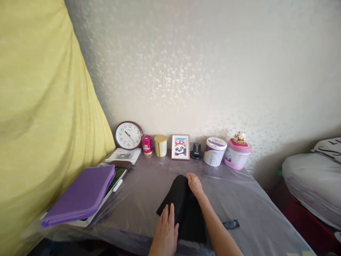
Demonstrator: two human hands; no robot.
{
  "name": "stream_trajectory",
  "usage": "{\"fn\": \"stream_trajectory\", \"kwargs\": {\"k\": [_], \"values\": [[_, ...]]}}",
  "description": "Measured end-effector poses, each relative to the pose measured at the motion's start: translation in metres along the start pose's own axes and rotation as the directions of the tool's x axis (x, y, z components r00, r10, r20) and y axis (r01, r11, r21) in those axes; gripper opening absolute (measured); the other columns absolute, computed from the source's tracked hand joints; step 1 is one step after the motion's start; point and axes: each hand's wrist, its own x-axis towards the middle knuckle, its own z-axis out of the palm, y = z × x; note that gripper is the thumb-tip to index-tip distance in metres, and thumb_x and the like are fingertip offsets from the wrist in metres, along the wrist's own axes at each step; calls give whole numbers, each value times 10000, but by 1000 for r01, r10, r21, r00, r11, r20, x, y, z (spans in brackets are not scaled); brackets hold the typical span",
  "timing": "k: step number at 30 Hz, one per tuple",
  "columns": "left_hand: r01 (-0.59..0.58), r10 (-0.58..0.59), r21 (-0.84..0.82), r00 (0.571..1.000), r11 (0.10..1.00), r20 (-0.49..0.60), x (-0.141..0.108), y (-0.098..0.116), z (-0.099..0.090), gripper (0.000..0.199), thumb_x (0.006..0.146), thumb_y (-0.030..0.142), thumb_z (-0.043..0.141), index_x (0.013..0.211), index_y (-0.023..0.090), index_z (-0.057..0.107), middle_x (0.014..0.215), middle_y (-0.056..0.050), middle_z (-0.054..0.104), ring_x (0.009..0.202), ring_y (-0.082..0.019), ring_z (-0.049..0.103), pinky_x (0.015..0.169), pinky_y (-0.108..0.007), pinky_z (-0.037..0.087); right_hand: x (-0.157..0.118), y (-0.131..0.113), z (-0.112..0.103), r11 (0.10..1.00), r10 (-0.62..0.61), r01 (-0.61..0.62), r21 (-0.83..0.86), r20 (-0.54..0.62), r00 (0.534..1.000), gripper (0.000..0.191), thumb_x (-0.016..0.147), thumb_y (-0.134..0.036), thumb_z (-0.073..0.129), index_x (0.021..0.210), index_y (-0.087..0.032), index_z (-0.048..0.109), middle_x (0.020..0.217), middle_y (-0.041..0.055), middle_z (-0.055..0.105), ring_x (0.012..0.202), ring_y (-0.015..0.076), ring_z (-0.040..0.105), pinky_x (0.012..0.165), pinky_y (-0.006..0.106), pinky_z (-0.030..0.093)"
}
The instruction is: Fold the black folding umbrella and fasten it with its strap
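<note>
A piece of black fabric point(183, 209), partly folded over itself, lies on the plastic-covered table in front of me; its kind cannot be made out. My left hand point(165, 227) rests on its near left part with the fingers stretched out. At the far right end, my right hand point(195, 185) has its fingers curled on the fabric's edge, fingertips partly hidden. Beside my right forearm lies a small dark crumpled item point(231, 224).
A purple zip folder point(82, 193) lies on books at the left. Along the wall stand a clock point(129, 135), pink tin point(147, 145), yellow canister point(161, 146), panda picture frame point(180, 147), black device point(196, 151), white-purple tub point(215, 152) and pink tub point(237, 156). A yellow curtain point(48, 106) hangs left.
</note>
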Motion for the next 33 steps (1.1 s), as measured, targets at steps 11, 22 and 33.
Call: {"fn": "stream_trajectory", "kwargs": {"k": [11,22,33], "values": [[-94,91,-7,977,996,-192,-6,-4,9,511,904,260,252,1393,125,194,1368,-181,393,1254,-261,395,967,-422,409,-89,46,-34,936,308,-302,181,-5,951,306,807,-392,383,863,-209,621,848,72,684,788,214,645,685,305,476],[-120,113,-158,992,980,-53,-14,-8,-10,678,843,268,378,1419,144,44,1451,-164,252,1334,-239,258,1035,-412,332,-120,19,-30,922,319,-289,258,-86,944,366,778,-493,387,836,-217,621,742,59,681,713,233,639,669,326,469],[-84,77,-238,996,968,-40,-17,-8,-13,863,655,-19,365,1421,198,32,1475,-110,206,1339,-177,250,1055,-329,321,-115,13,-22,910,324,-306,278,-21,946,366,742,-491,460,830,-173,620,714,68,640,684,230,609,597,307,458]]}}
